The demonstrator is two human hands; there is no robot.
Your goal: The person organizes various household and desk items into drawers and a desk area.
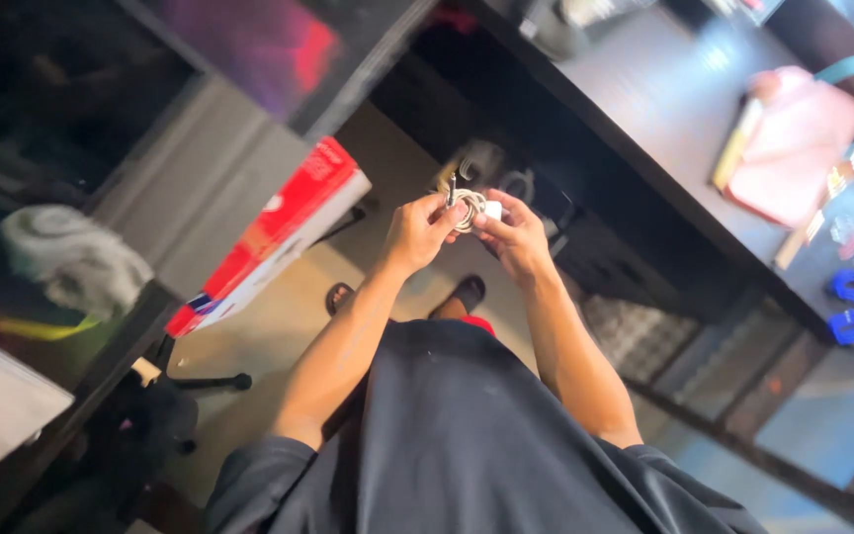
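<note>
A: Where is the cable (466,209)?

B: We hold it as a small white coil in front of the chest, between both hands, above the floor (289,316) and level with the edge of the dark desk (644,109).

A: State of each hand?

B: Our left hand (417,232) is closed on the coil's left side, thumb and fingers pinching it. Our right hand (516,237) is closed on the right side, gripping the coil together with a small white block; we cannot tell whether that is a plug or an adapter.

A: Surroundings?

B: A red and white box (279,232) leans at left, well apart from the hands. A pink bag (793,148) lies on the desk, with two blue rings (852,307) farther right. A grey cloth (71,252) sits on a shelf at far left.
</note>
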